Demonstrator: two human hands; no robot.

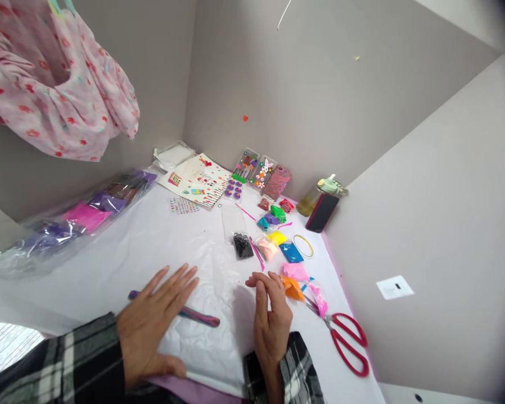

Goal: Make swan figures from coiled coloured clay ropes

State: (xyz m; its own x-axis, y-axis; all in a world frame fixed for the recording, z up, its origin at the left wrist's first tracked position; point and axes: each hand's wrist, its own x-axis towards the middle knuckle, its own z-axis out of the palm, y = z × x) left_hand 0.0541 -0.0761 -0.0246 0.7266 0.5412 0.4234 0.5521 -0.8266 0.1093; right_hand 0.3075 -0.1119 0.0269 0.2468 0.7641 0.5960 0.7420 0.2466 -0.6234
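We are laying our left hand flat across the striped roll, its grip wide, and both roll ends are showing on the white sheet. Our right hand is hovering just beside the orange packet, its narrow grip leaving us unable to tell whether it is holding anything.

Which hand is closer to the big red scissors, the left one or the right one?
Right. The right hand is just left of the scissors, not touching them; the left hand is farther left, over the striped roll.
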